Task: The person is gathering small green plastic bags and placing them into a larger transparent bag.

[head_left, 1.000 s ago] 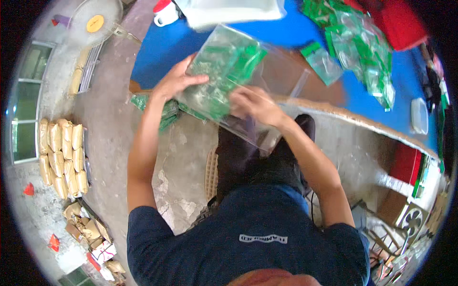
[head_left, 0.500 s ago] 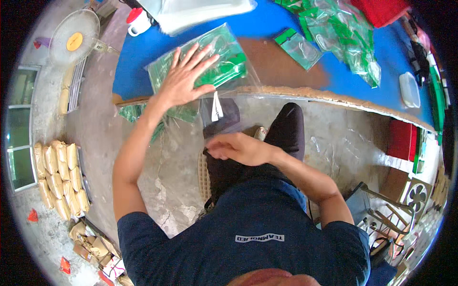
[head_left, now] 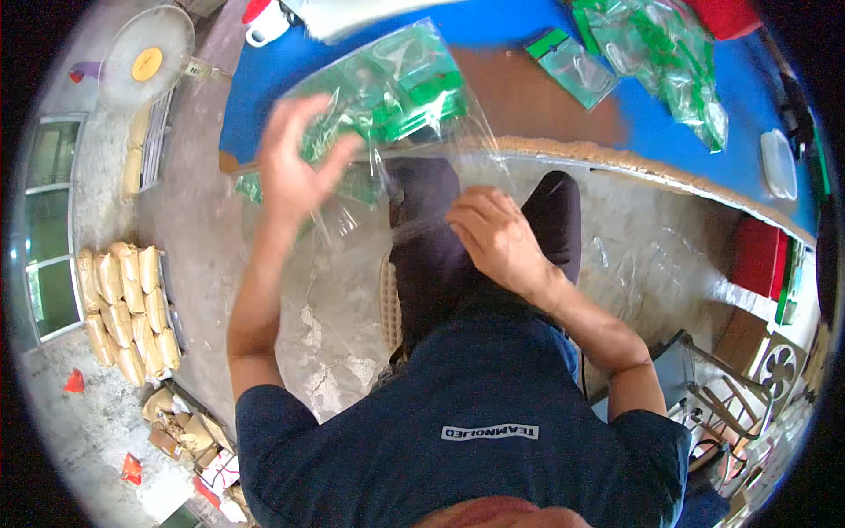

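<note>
A clear plastic bag (head_left: 407,160) with a stack of green-and-clear packets (head_left: 414,84) inside lies over the table's front edge. Its loose, see-through end hangs above my lap. My left hand (head_left: 297,163) is beside the bag's left side, thumb and fingers spread and blurred by motion. Near the hanging end, my right hand (head_left: 500,236) is closed, fingertips pinched on the bag's thin film. Farther right on the table, one single green-edged packet (head_left: 572,69) lies apart from a heap of similar packets (head_left: 656,57).
The blue table (head_left: 739,106) has a worn brown patch and a rough front edge. On it are a white cup with a red lid (head_left: 267,24), clear sheets (head_left: 370,13) and a plastic box (head_left: 778,165). A fan (head_left: 146,66) and stacked tan sacks (head_left: 130,308) stand left.
My left hand has lifted off the packets and moved left and down. The right hand has moved right and up to the bag's loose end. The view has shifted slightly.
</note>
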{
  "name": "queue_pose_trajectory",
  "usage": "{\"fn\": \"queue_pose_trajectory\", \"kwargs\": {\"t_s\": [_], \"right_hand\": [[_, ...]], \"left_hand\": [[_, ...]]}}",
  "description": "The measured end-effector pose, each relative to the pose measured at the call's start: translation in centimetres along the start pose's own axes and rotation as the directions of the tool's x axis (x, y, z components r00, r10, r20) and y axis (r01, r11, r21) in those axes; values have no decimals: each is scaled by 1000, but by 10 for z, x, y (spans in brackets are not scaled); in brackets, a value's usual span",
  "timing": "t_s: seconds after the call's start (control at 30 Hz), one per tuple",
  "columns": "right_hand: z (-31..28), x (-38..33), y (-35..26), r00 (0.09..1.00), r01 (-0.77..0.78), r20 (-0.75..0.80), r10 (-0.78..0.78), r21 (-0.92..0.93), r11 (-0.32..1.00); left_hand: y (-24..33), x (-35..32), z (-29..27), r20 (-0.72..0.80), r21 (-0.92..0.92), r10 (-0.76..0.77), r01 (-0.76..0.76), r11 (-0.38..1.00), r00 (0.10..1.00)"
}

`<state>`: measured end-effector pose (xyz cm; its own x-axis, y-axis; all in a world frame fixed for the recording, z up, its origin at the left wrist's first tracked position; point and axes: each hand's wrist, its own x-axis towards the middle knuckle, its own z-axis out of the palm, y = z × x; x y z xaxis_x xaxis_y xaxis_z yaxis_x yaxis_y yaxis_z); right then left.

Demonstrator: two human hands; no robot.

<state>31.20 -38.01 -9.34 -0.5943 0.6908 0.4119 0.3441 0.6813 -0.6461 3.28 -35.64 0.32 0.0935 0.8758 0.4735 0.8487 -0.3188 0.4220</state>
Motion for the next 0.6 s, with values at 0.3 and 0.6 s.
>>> {"fn": "queue_pose_trajectory", "kwargs": {"t_s": [0.3,0.6], "right_hand": [[6,3,10,995,-74,-82,57,-222,972],[13,-9,1,995,86,-49,-90,-68,994]], "left_hand": [[36,-69,67,84,475,-58,11,880,995],[44,-54,39,-89,255,120,-93,962,989]]}}
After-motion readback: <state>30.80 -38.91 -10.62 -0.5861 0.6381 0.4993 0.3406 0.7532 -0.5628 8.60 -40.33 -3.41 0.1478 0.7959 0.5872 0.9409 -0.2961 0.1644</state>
